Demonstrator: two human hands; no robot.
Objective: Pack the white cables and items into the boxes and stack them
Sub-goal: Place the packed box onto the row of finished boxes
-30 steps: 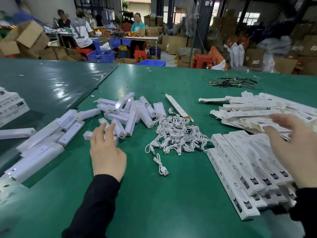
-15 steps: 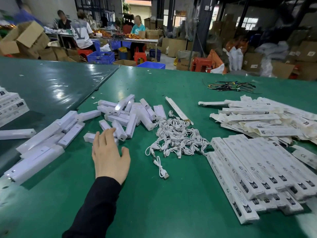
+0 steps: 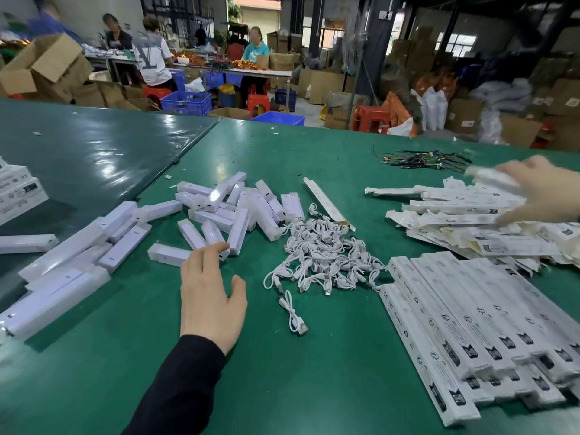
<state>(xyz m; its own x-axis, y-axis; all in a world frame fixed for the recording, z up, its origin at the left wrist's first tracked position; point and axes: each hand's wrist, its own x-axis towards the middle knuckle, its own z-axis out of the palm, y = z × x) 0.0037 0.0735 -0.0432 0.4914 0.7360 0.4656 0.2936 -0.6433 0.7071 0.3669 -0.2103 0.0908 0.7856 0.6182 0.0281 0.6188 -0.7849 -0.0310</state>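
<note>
A tangle of white cables (image 3: 326, 255) lies mid-table, with one loose cable (image 3: 293, 315) nearer me. Short white stick items (image 3: 238, 208) are heaped behind my left hand (image 3: 210, 296), which hovers flat and open, fingertips at the nearest short item (image 3: 169, 254). Long white boxes (image 3: 470, 324) lie side by side at the right. Behind them sits a loose pile of flat, unfolded box sleeves (image 3: 455, 218). My right hand (image 3: 539, 189), blurred, reaches over that pile and seems to hold one white sleeve (image 3: 492, 178).
Longer white bars (image 3: 62, 277) lie in a row at the left of the green table (image 3: 282, 387). Printed boxes (image 3: 15, 193) are stacked at the far left edge. One flat sleeve (image 3: 326, 202) lies alone behind the cables. Dark wires (image 3: 423, 160) lie farther back. People work at distant tables.
My right hand left the view, then came back over the far side of the sleeve pile. My left hand slid slightly right and spread its thumb.
</note>
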